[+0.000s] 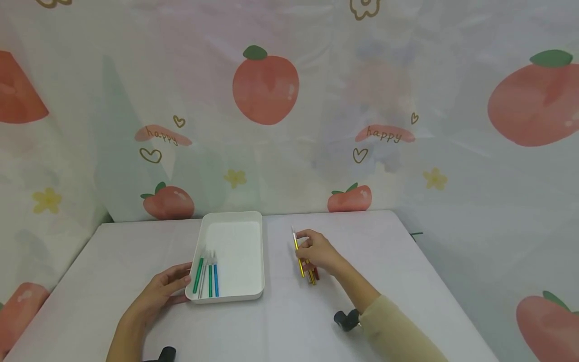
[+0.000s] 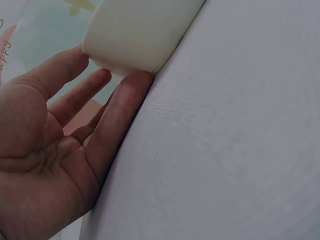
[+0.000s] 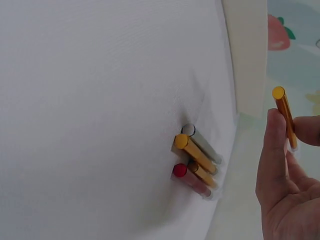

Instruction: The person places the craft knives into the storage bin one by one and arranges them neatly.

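Observation:
My right hand [image 1: 318, 251] pinches a slim gold pen-like tool [image 1: 296, 246] between thumb and fingers, lifted off the table with its pale tip pointing away. In the right wrist view, the gold tool's [image 3: 285, 112] round flat end shows above the fingertips. Beneath that hand lie several similar tools: a red one [image 3: 192, 181], a silver one [image 3: 202, 142] and gold ones [image 3: 197, 155], side by side. My left hand [image 1: 159, 290] touches the near left corner of a white tray [image 1: 237, 281] with loosely extended fingers. Seen from the left wrist, its fingertips meet the tray's outer wall [image 2: 135, 35].
Along the tray's left side lie slim tools with clear tips: green [image 1: 198, 275], silver and blue [image 1: 216, 280]. A white cloth [image 1: 289, 327] covers the table. Behind it hangs a fruit-printed backdrop [image 1: 298, 161]. Near the right wrist is a black device [image 1: 346, 320].

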`<state>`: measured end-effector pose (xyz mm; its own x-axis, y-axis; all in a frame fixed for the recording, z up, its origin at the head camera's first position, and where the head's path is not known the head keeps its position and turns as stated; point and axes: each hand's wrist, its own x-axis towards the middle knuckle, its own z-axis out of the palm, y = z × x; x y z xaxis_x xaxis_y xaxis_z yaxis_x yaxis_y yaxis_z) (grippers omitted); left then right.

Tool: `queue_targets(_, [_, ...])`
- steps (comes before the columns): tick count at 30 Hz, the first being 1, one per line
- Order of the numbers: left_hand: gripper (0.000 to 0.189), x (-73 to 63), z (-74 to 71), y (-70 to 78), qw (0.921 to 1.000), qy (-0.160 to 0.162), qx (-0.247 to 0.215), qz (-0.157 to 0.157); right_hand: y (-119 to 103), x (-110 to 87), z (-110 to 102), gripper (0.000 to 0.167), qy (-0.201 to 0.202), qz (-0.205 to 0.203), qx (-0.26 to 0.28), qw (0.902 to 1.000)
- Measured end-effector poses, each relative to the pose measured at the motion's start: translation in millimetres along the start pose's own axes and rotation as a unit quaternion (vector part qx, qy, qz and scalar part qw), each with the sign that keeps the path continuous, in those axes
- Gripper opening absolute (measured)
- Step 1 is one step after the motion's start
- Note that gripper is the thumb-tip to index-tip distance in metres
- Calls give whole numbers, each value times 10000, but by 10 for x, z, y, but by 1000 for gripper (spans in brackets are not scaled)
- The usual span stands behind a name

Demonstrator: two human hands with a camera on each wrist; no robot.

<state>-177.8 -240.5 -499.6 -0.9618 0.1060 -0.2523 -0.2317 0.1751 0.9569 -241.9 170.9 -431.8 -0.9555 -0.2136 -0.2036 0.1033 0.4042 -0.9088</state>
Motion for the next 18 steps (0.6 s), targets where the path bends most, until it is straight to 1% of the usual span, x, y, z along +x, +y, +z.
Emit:
queue_targets(5, [65, -26, 7, 18, 10000, -62, 3, 23, -54, 1, 61, 52, -58, -117, 61, 9999])
queue_targets(11, [65, -21, 5, 29, 10000, -19, -26, -35, -114, 29, 139, 51, -122, -186, 22, 9998])
queue_targets(18, [65, -17, 9, 23, 10000, -11, 16, 18, -218, 51, 251, 53, -294, -260, 93, 9992])
